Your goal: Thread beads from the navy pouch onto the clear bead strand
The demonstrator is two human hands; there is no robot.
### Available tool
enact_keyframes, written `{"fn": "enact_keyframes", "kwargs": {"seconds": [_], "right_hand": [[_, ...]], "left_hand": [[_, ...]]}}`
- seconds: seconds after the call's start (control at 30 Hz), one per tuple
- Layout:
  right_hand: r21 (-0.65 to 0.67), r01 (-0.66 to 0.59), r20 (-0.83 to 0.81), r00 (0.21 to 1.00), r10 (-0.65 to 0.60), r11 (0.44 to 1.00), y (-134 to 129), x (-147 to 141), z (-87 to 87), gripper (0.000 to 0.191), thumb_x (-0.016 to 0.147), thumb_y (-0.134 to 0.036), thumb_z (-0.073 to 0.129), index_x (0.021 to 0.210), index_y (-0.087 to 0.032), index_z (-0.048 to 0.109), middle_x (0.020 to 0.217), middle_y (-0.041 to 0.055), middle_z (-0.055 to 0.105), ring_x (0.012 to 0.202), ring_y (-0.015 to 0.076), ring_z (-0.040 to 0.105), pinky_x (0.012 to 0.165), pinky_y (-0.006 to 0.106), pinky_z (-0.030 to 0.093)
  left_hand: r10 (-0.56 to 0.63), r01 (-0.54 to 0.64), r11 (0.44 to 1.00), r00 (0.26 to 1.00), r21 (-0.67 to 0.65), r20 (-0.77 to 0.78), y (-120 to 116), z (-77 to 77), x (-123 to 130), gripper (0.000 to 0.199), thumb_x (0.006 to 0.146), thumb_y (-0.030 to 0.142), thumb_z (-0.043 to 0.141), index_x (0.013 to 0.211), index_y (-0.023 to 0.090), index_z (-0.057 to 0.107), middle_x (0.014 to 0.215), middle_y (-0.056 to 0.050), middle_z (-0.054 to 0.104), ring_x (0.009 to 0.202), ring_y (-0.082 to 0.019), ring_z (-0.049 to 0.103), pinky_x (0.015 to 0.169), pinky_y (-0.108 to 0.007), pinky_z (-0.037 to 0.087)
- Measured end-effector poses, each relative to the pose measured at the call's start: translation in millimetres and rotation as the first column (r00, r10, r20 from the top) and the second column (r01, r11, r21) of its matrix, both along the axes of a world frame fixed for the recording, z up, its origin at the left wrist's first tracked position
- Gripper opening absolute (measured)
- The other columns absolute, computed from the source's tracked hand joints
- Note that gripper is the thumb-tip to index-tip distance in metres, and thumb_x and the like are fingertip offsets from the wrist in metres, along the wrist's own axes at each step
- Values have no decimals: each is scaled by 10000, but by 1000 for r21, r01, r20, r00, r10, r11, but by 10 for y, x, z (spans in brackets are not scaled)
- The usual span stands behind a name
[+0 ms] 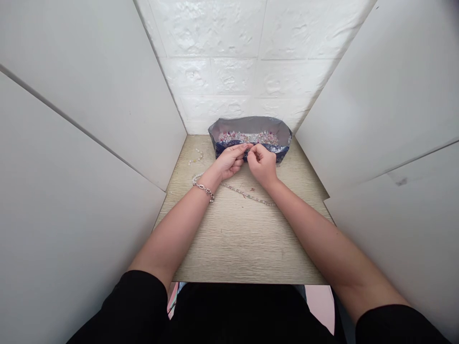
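Two hands, the left hand (231, 161) and the right hand (263, 165), meet at the front rim of one blue-patterned, silver-lined tray (251, 125), each grip pinched between thumb and fingertips on something too small to make out. Inside the tray lies one heap of small pastel beads (247, 137). Two loose bead strands rest on the pale wood-grain surface (244, 243): a long strand (244, 195) just below the hands and a short strand (196, 155) near the left hand. One chain bracelet (205, 191) circles the left wrist. One white side panel (82, 119) and another (380, 95) hem the surface, and the tray sits just before one textured white wall (229, 62), with open room only toward the surface's near edge.
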State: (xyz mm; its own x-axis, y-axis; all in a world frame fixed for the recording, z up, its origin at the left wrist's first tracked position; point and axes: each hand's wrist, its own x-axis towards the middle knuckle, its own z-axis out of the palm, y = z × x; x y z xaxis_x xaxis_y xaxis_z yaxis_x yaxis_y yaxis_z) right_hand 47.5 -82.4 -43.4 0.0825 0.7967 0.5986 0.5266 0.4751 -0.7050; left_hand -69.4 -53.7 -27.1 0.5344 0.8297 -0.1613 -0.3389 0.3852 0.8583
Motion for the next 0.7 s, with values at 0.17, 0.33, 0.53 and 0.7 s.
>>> {"fn": "enact_keyframes", "kwargs": {"seconds": [0.17, 0.33, 0.53, 0.7], "right_hand": [[0, -8, -2, 1000, 8, 1000, 4, -1, 0, 158, 735, -220, 399, 593, -152, 384, 480, -44, 340, 441, 44, 278, 470, 184, 266], [0, -2, -21, 1000, 2, 1000, -4, -5, 9, 159, 728, -213, 414, 583, -150, 401, 481, -42, 353, 446, 44, 287, 470, 186, 269], [-91, -73, -191, 980, 55, 993, 8, -8, 43, 157, 704, -220, 424, 567, -143, 430, 492, -35, 362, 458, 48, 294, 459, 191, 258], [-172, -102, -358, 933, 34, 980, 39, -1, 78, 149, 668, -211, 422, 540, -137, 445, 467, -35, 358, 455, 52, 291, 447, 192, 253]], "left_hand": [[-2, 2, 1000, 1000, 5, 6, 0, -4, -1, 193, 734, 284, 552, 858, 137, 572, 456, 96, 244, 314, 13, 150, 302, -130, 59], [7, -7, 1000, 1000, -9, 10, -11, 9, -2, 202, 728, 295, 557, 859, 141, 573, 447, 103, 204, 308, 9, 147, 302, -129, 53], [16, -16, 1000, 1000, -16, 8, -22, 19, -6, 212, 726, 296, 560, 875, 146, 574, 456, 102, 196, 309, 11, 152, 301, -125, 57], [12, -12, 1000, 1000, -6, 9, -29, 20, -11, 218, 725, 298, 560, 889, 155, 573, 466, 100, 176, 314, 8, 148, 302, -123, 56]]}}
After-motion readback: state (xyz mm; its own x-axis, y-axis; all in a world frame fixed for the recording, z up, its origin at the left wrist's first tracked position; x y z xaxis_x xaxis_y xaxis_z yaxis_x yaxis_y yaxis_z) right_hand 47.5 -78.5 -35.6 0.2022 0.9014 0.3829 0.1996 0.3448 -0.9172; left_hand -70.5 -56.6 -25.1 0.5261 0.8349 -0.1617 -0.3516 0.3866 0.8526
